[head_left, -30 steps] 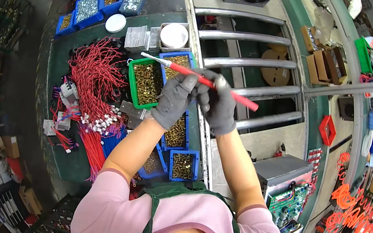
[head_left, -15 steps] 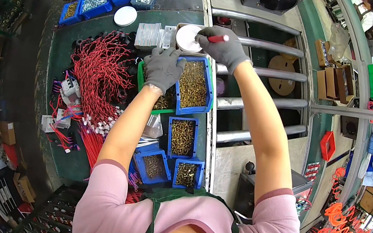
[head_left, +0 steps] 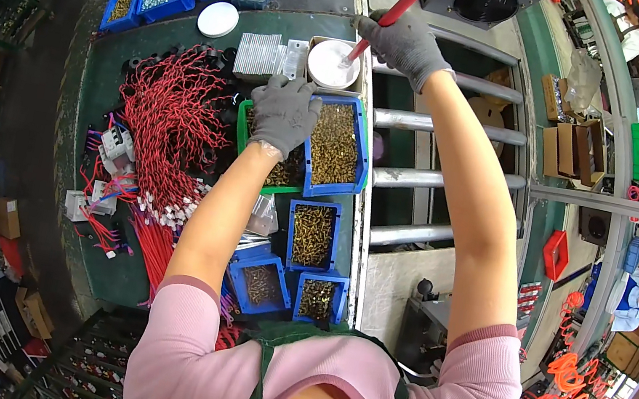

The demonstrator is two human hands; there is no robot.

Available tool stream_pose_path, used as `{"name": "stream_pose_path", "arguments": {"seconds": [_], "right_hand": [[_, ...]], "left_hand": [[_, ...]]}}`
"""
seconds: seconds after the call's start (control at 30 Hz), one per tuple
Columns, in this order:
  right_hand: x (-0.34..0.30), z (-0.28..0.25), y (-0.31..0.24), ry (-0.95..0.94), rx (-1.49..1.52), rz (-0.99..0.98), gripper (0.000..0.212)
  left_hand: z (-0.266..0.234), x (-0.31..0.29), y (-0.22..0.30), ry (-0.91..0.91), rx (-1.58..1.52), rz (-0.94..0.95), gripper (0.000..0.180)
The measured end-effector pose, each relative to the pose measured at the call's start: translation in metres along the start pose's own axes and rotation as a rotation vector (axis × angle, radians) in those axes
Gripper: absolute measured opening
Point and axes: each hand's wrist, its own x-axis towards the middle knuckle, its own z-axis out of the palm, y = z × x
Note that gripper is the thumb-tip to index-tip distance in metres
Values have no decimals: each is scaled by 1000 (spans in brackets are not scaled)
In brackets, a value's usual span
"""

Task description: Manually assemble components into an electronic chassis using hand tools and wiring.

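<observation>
While the right hand point(head_left: 408, 45) holds one brush point(head_left: 400, 9), one tub point(head_left: 327, 74) sits beneath.

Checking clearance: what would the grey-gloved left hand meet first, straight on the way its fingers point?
The grey-gloved left hand would probably meet the flat silver metal plate just ahead; depth is unclear, so the two may be touching.

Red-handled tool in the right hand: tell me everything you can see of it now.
The red-handled tool is slim and straight, its smooth red handle looking like plastic or painted wood, with a pale lower end. The grey-gloved right hand grips it partway along. It slants, top leaning right, with the pale end down in the round white tub; the very tip cannot be made out.
</observation>
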Motion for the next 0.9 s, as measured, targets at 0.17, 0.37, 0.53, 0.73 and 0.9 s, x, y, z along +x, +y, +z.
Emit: {"name": "stream_pose_path", "arguments": {"seconds": [0.17,0.37,0.53,0.73,0.9], "right_hand": [[8,3,-7,-63,-242,-227,34],[10,5,-50,-249,-424,-259,31],[24,15,-60,-336,-536,-374,31],[26,20,-85,-502,-666,-364,31],[17,19,-96,-573,-743,-419,30]], "left_hand": [[0,2,1,-22,23,-3,34],[0,1,1,-33,52,2,35],[-6,1,5,-41,69,4,34],[0,1,2,34,43,37,33],[-2,-1,4,24,-6,27,31]]}}
